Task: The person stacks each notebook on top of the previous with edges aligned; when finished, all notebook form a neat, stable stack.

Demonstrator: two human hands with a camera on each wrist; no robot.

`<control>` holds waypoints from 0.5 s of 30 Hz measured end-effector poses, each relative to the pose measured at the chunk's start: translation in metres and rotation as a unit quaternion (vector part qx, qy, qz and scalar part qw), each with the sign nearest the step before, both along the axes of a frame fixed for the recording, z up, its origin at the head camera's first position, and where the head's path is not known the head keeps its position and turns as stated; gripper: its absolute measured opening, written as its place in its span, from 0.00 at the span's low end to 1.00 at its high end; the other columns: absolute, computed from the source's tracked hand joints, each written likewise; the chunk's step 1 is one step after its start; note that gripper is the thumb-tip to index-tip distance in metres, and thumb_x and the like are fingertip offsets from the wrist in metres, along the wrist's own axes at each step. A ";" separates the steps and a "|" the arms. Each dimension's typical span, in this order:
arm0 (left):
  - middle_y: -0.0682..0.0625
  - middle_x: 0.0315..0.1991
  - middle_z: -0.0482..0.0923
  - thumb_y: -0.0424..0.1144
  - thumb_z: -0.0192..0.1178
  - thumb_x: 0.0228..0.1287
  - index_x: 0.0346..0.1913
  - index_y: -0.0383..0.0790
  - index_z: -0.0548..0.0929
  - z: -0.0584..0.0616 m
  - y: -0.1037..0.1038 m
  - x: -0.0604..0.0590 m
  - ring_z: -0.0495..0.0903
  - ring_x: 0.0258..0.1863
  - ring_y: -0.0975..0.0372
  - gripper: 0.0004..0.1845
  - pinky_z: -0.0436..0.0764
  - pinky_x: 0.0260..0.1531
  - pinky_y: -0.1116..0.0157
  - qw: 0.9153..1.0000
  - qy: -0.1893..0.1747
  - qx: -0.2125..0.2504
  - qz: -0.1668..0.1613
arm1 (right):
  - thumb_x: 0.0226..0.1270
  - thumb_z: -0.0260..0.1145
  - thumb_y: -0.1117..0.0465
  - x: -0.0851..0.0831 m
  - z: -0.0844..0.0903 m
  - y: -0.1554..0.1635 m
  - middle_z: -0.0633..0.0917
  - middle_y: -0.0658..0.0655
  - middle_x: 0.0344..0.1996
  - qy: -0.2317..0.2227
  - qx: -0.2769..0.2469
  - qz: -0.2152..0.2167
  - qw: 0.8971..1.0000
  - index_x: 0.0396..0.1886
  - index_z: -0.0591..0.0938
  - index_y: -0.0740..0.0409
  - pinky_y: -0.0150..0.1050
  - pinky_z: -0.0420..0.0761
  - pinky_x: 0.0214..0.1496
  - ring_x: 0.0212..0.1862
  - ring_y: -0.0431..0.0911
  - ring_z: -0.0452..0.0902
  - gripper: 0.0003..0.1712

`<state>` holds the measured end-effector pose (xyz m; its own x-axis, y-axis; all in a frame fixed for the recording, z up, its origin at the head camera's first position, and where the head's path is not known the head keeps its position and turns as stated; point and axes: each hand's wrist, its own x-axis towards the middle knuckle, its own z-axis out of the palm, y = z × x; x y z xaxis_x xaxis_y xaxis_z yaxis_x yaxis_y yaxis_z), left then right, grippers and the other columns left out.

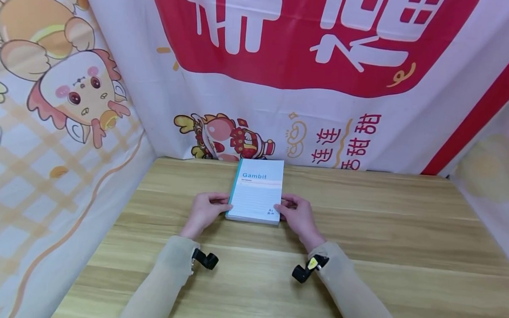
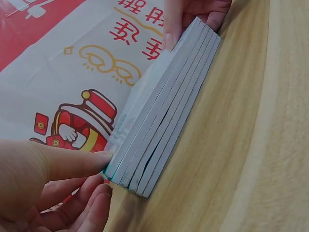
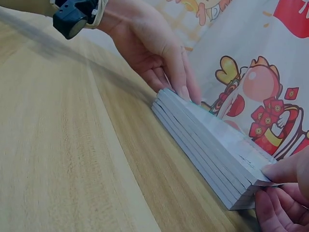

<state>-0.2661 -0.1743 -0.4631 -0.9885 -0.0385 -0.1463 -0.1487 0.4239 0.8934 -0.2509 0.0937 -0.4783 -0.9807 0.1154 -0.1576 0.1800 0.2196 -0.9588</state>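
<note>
Both hands — left hand [image 1: 203, 212] and right hand [image 1: 299, 216] — pinch the near corners of the stack of notebooks [image 1: 258, 191] on the counter [image 1: 360, 256], fingers partly hidden behind it.

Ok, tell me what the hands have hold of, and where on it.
A stack of notebooks on the table. The left hand grips its near left corner, the right hand its near right corner.

Stack of notebooks [image 1: 257, 192] on the table [image 1: 360, 256], left hand [image 1: 204, 212] at its left edge, right hand [image 1: 299, 217] at its right, banner [image 1: 281, 108] behind
</note>
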 end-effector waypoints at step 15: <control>0.47 0.62 0.80 0.37 0.70 0.67 0.62 0.45 0.84 -0.003 -0.003 0.004 0.75 0.64 0.53 0.21 0.73 0.65 0.50 0.999 -0.038 0.002 -0.020 | 0.66 0.74 0.64 0.000 -0.004 -0.001 0.82 0.59 0.43 0.023 0.024 0.012 0.999 0.66 0.80 0.57 0.37 0.86 0.42 0.44 0.49 0.79 0.28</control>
